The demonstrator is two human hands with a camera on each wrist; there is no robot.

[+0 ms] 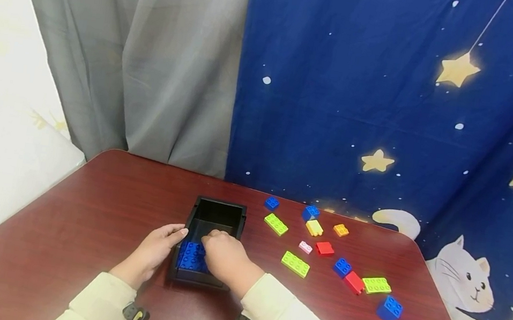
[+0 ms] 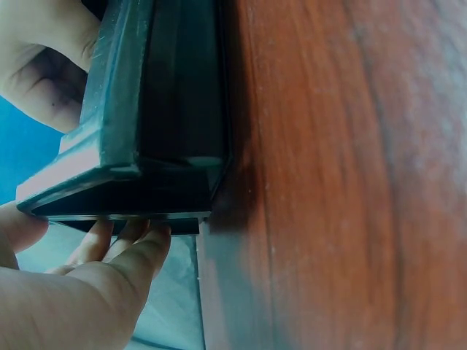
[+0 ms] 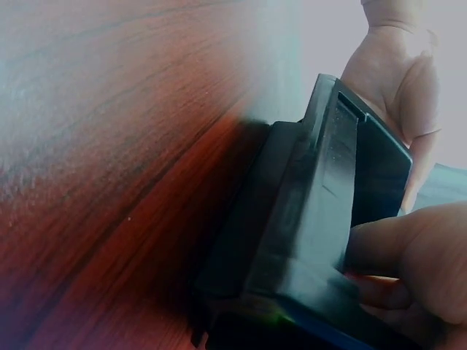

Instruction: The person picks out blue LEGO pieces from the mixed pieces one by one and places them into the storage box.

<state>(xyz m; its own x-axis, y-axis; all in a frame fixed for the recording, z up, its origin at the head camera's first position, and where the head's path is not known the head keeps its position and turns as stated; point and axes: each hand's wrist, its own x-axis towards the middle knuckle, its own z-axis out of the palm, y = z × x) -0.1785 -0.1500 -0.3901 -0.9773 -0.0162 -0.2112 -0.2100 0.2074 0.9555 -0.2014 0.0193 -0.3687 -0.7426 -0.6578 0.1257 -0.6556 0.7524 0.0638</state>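
Note:
A black open-topped box (image 1: 208, 284) lies on the table, with blue studded bricks (image 1: 190, 255) along its near end. My left hand (image 1: 154, 249) holds the box's left wall, thumb at the rim and fingers against the outside, as the left wrist view shows its fingers (image 2: 139, 251) touching the wall. Reaching into the box from the right, my right hand (image 1: 226, 259) has its fingers bent down beside the blue bricks. In the right wrist view its curled fingers (image 3: 383, 244) dip behind the box's wall. Its fingertips, and anything between them, are hidden.
Loose bricks lie scattered right of the box: lime green ones (image 1: 295, 263), red ones (image 1: 354, 282), blue ones (image 1: 390, 309), a yellow one (image 1: 314, 227), an orange one (image 1: 341, 229) and a pink one (image 1: 305, 247). Curtains (image 1: 340, 111) hang behind the reddish-brown table (image 1: 98, 215).

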